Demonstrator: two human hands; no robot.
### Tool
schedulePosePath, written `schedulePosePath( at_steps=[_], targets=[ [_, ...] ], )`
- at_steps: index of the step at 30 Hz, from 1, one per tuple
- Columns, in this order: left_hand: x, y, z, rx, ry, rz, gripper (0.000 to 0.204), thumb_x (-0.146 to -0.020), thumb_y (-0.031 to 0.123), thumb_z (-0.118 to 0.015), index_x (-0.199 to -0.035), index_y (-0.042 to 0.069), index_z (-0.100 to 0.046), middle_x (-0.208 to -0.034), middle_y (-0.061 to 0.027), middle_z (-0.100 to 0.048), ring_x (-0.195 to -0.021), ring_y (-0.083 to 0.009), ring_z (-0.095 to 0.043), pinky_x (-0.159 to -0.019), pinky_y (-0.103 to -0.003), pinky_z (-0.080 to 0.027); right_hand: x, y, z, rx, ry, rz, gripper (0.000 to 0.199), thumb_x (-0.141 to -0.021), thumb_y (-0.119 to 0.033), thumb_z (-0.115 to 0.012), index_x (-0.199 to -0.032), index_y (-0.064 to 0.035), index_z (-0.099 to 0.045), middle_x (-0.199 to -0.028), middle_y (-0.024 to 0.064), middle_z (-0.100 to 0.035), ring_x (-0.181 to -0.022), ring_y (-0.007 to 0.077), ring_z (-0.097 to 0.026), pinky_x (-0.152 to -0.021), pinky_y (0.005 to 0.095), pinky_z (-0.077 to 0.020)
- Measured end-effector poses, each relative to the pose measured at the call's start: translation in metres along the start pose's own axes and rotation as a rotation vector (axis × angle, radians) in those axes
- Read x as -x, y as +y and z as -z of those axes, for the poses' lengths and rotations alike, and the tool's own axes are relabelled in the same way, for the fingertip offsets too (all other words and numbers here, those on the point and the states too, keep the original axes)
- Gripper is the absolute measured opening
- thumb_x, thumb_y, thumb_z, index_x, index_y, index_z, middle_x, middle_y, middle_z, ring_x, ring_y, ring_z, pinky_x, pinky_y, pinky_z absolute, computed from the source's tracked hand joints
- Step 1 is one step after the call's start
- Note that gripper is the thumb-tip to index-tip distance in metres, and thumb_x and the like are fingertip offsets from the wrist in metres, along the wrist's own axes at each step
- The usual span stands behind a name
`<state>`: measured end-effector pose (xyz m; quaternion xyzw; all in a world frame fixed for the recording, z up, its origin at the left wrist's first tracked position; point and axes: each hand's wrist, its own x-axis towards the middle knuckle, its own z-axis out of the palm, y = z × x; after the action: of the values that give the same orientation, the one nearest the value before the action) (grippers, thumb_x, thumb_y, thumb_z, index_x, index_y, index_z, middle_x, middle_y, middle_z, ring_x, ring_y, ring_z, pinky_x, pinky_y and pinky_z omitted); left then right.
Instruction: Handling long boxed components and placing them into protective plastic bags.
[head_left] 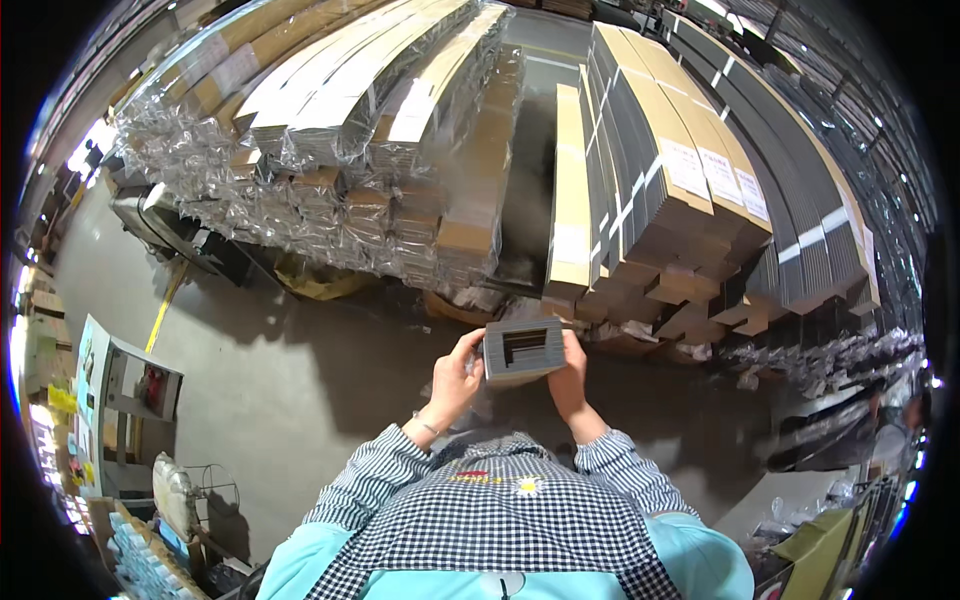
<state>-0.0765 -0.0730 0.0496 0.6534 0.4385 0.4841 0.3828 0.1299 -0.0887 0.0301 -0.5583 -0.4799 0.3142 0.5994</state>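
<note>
Between my two hands is a grey block-like stack of thin rectangular pieces (494,352) with a rectangular opening through the middle. Layered edges show inside that opening. My left hand (457,378) grips its left side, thumb and fingers against the edge. On the opposite side, my right hand (569,378) is closed around the edge. The stack is held up in front of my checked apron, above the floor. Parts of the fingers on the far side are hidden behind it.
Ahead on the left are long bundles wrapped in clear plastic (390,205). To their right stand tall stacks of strapped brown and dark-grey boards (650,200) with white labels. A grey floor (270,400) runs below. A cabinet-like stand (125,390) is at left.
</note>
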Motion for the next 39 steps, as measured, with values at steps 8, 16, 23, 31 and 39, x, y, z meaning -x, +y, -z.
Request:
schedulePosePath(
  at_steps=[8,16,23,31,39],
  targets=[
    [-0.029,0.0,0.026,-0.145,-0.288,0.0,0.035,-0.082,-0.002,-0.059,-0.113,0.01,-0.07,-0.076,-0.0145,-0.065,-0.065,-0.0202,-0.063,-0.064,-0.032,-0.051,-0.018,0.005,-0.009,-0.085,0.025,-0.134,0.007,-0.094,0.001,-0.059,-0.098,-0.0041,-0.057,-0.071,-0.0012,-0.058,-0.059,0.0052,-0.054,-0.051,0.022,-0.0435],
    [-0.03,0.01,0.052,0.148,-0.463,0.168,0.023,-0.093,0.021,-0.068,-0.081,0.002,-0.06,-0.07,-0.005,-0.058,-0.064,-0.0101,-0.05,-0.06,-0.027,-0.042,0.044,0.006,-0.039,-0.115,0.094,0.194,0.059,-0.086,-0.012,-0.072,-0.135,-0.0036,-0.04,-0.121,0.0142,-0.053,-0.11,0.0206,-0.054,-0.094,0.0354,-0.0454],
    [-0.041,0.236,0.107,1.282,-0.029,-0.073,0.028,-0.091,0.031,-0.064,-0.084,0.011,-0.046,-0.074,-0.0039,-0.055,-0.067,-0.0132,-0.052,-0.077,-0.03,-0.047,0.103,0.152,-0.047,0.531,-0.785,-0.027,0.071,-0.077,-0.014,-0.082,-0.137,0.0011,-0.047,-0.137,0.0226,-0.053,-0.126,0.0311,-0.051,-0.106,0.0434,-0.0419],
    [-0.112,0.059,0.093,0.653,-0.166,0.039,0.034,-0.094,0.015,-0.061,-0.124,-0.001,-0.062,-0.115,-0.0099,-0.068,-0.094,-0.0081,-0.06,-0.072,-0.022,-0.047,-0.021,0.038,-0.056,-0.134,-0.06,-0.083,0.061,-0.082,-0.013,-0.08,-0.132,0.0008,-0.049,-0.121,0.0107,-0.061,-0.113,0.0195,-0.056,-0.095,0.0343,-0.0474],
    [-0.134,-0.071,0.059,0.219,-0.094,0.345,0.04,-0.097,0.008,-0.055,-0.136,-0.001,-0.056,-0.128,-0.0094,-0.066,-0.111,-0.0131,-0.059,-0.094,-0.025,-0.046,-0.396,-0.118,-0.048,0.066,0.057,0.245,0.048,-0.092,-0.027,-0.071,-0.126,0.005,-0.06,-0.112,0.0163,-0.068,-0.095,0.0188,-0.065,-0.082,0.0317,-0.0516]
  ],
)
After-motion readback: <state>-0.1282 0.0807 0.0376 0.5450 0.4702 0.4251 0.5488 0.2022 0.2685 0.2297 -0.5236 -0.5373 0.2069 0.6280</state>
